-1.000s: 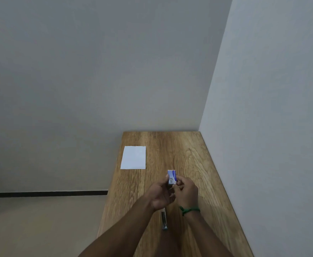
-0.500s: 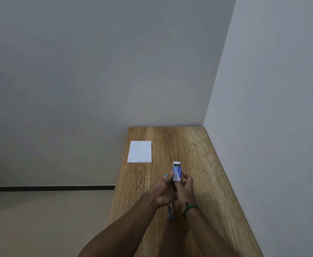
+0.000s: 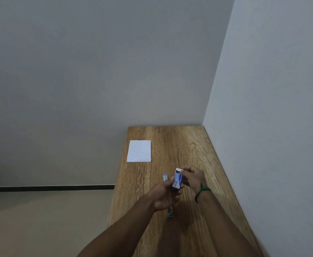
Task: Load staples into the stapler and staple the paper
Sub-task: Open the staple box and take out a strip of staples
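A wall bounds the surface well right of the paper, with bare wood lying between. Just left of the paper the surface ends. Nearer than the paper, the stapler lies flat, with the left hand and right hand holding a box above it.

Stapler: middle hidden under left hand; I see only far tip and near end on surface. Staple box: lower end buried in left fingers, print too small to read, open top too dark to show contents. Right hand: fingertips bunched at box top, can't tell whether they pinch anything. Both forearms and near end of surface cut by bottom edge. Paper: sheet count unreadable.
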